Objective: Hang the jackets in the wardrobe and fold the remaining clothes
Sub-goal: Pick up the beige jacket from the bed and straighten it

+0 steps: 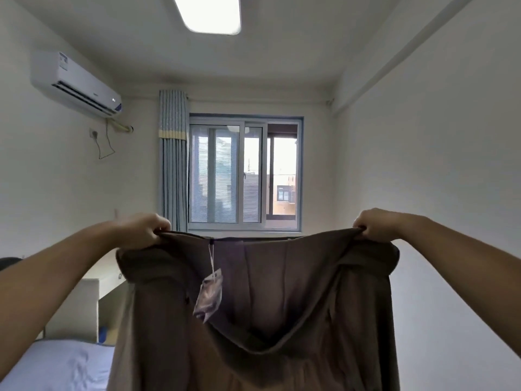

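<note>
Both hands, L (142, 230) & R (376, 224), well apart, each pinching top edge of brown jacket (282, 292) w/ tag (208, 297).

The left hand (141, 231) and right hand (377, 224) are bare, forearms (56, 280) likewise uncovered.
</note>
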`<state>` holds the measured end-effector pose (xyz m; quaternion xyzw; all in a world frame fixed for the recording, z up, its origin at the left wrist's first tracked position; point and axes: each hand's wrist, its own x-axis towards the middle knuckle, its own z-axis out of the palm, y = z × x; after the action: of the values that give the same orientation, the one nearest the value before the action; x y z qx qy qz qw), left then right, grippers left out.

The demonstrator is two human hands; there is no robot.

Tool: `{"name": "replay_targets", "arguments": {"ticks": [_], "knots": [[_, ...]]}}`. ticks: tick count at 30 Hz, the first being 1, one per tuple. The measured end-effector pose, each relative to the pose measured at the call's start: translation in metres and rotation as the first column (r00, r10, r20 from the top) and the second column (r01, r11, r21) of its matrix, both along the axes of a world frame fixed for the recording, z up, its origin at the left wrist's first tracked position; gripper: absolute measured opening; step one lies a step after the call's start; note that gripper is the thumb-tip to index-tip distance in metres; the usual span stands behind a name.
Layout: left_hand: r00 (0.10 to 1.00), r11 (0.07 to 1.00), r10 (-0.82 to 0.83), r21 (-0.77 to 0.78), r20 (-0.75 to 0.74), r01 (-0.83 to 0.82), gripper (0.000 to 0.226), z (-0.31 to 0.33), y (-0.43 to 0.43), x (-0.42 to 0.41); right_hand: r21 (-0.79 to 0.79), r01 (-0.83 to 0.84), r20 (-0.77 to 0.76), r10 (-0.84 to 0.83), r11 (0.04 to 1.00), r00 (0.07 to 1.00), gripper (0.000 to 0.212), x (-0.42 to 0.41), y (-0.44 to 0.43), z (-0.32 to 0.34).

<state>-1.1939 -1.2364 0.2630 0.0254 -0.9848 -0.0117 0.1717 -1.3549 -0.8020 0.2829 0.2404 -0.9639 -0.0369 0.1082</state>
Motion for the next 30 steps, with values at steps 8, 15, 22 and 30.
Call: {"name": "replay_targets", "arguments": {"ticks": [8,15,22,30], "knots": [[0.955,0.959,-0.088,0.237,-0.282,0.158,0.038,-0.005,0.029,0.002,-0.461,-0.173,-0.246,0.062,0.870,0.967,0.035,0.019,-0.032,0.000],[0.888,0.707,-0.376,0.538,-0.265,0.460,0.030,0.004,0.113,0.005,-0.795,-0.501,-0.182,0.653,0.342,0.735,0.039,0.066,-0.080,0.022],[0.775,0.383,-0.545,0.727,-0.321,0.571,0.015,0.002,0.157,0.012,-0.601,-0.700,-0.346,0.664,0.385,0.663,0.038,0.083,-0.102,0.037],[0.823,0.530,-0.438,0.635,-0.363,0.562,0.008,0.003,0.170,0.006,-0.568,-0.615,-0.150,0.666,0.547,0.731,0.023,0.094,-0.083,0.037]]}}
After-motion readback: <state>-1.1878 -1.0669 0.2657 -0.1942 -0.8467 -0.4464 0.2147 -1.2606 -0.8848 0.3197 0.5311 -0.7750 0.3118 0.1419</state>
